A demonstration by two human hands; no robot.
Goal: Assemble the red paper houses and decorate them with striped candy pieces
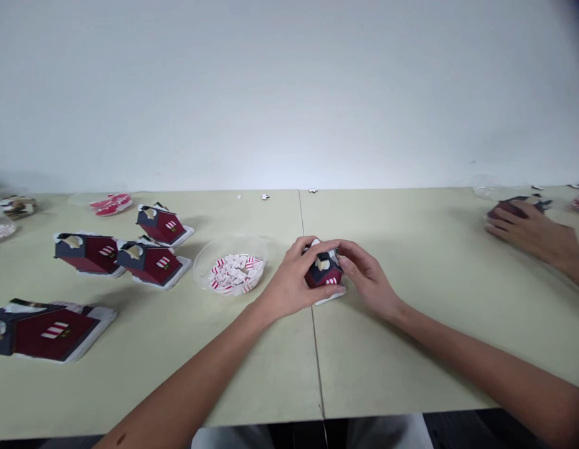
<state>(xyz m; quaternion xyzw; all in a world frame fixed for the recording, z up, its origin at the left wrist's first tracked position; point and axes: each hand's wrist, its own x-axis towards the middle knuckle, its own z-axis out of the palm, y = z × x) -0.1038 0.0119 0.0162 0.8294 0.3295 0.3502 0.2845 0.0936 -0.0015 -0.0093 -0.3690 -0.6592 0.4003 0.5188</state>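
Note:
A small model house (327,274) with dark red walls, a dark roof and a white base stands on the table between my hands. My left hand (296,274) is wrapped round its left side, thumb along the front near a red-and-white striped piece. At the right of the roof, my right hand (368,274) has its thumb and fingers closed against the house; whether a small piece is between them is hidden. Just left of my hands sits a clear round dish (199,267) holding many small red-and-white striped pieces (235,271).
Several similar houses (151,265) stand to the left, one (55,333) near the front. Farther back lie pink-and-white pieces (111,204) and small scraps (265,197) near the wall. At right, another person's hand (532,227) rests on a dark red house (507,209).

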